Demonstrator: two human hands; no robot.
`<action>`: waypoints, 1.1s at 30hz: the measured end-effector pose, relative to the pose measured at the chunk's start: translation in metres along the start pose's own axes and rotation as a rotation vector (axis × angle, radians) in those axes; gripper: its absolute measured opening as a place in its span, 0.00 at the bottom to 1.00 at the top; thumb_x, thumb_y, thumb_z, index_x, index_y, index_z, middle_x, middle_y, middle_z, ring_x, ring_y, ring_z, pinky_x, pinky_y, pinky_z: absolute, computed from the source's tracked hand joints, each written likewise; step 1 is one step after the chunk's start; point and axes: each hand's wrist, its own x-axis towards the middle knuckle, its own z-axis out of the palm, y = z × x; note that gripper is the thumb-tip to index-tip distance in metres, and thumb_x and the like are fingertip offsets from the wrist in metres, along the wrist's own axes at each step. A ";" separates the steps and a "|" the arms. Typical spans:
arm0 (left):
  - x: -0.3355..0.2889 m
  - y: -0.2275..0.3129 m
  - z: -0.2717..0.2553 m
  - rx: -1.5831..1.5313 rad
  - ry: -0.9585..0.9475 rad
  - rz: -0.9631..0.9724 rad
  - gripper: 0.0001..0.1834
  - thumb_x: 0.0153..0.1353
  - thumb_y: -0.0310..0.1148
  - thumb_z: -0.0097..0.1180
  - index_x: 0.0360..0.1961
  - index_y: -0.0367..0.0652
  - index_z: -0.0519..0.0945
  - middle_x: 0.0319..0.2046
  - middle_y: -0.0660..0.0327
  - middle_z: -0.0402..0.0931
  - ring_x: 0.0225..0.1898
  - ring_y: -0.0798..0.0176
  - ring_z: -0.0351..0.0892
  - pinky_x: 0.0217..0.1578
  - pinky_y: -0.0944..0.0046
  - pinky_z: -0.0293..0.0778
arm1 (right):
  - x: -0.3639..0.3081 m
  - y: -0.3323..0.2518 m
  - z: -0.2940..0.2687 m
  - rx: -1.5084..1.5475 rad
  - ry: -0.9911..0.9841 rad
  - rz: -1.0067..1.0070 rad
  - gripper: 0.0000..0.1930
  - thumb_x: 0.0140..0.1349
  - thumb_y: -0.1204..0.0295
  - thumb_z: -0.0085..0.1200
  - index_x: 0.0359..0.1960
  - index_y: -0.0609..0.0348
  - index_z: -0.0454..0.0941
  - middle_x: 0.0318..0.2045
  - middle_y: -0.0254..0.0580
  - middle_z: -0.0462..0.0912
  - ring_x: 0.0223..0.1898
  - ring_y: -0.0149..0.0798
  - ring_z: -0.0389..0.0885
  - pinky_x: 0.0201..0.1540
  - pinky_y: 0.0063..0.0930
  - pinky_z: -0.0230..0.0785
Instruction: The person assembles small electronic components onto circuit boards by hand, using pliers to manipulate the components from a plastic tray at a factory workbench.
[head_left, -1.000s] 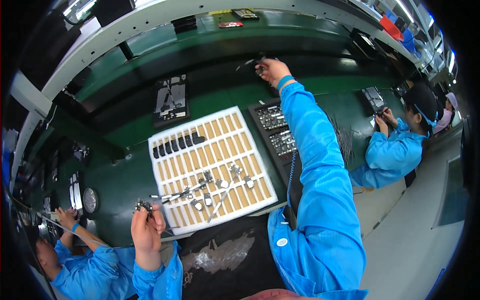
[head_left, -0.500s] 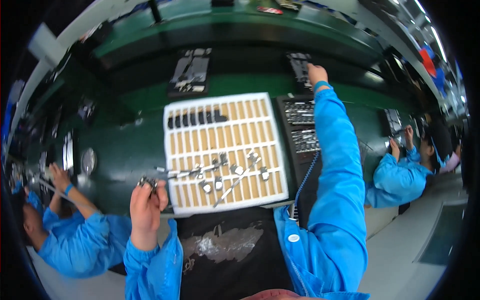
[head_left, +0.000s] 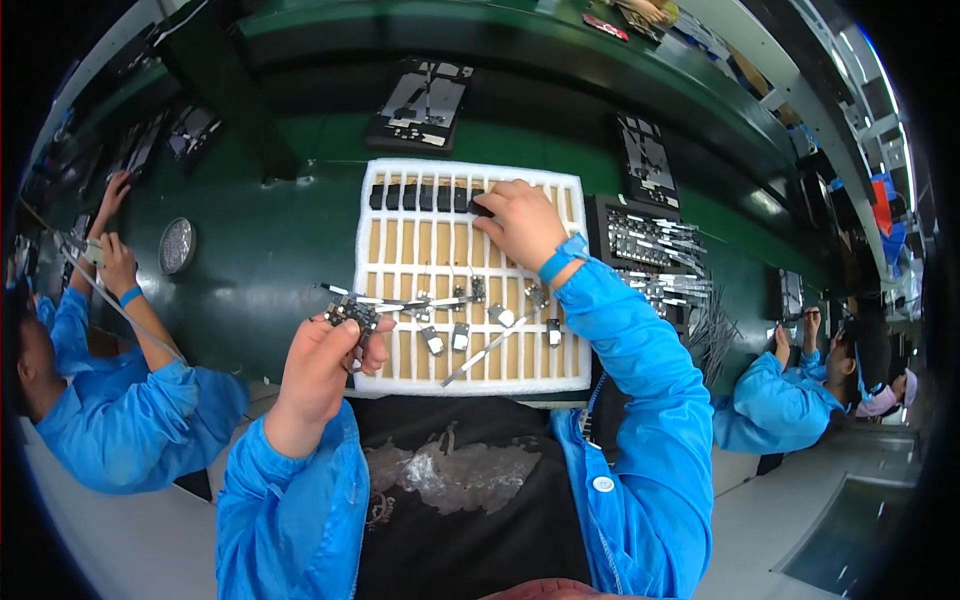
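Now left hand point(head_left: 325, 365) fingers pinching small part point(head_left: 350, 312).

Can't really tell what the small dark part point(head_left: 349, 312) pinched in the left hand point(head_left: 322, 368) is, too tiny and half covered by fingers. The right hand point(head_left: 520, 225) hides a stretch of the white slotted foam tray point(head_left: 400, 270). The little metal bits point(head_left: 470, 325) lying on it are too small to make out.
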 end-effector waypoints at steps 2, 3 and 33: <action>-0.003 0.000 -0.002 0.018 0.024 -0.017 0.19 0.70 0.35 0.43 0.46 0.30 0.81 0.27 0.61 0.80 0.27 0.70 0.75 0.31 0.70 0.71 | -0.003 -0.007 0.001 -0.130 -0.007 -0.050 0.10 0.55 0.68 0.62 0.39 0.56 0.82 0.34 0.39 0.81 0.42 0.45 0.77 0.45 0.39 0.70; -0.003 -0.001 -0.004 0.007 0.032 -0.016 0.19 0.70 0.35 0.43 0.46 0.30 0.81 0.27 0.61 0.80 0.27 0.70 0.75 0.31 0.70 0.71 | -0.005 -0.009 0.002 -0.258 -0.003 -0.091 0.08 0.55 0.69 0.61 0.37 0.56 0.82 0.34 0.38 0.81 0.41 0.44 0.77 0.43 0.39 0.70; 0.023 -0.007 0.034 -0.065 -0.017 -0.031 0.11 0.68 0.30 0.51 0.43 0.34 0.81 0.30 0.63 0.81 0.30 0.74 0.74 0.32 0.72 0.69 | -0.063 -0.129 -0.077 1.762 -0.184 0.654 0.11 0.67 0.77 0.47 0.51 0.61 0.67 0.36 0.43 0.83 0.28 0.29 0.80 0.27 0.16 0.65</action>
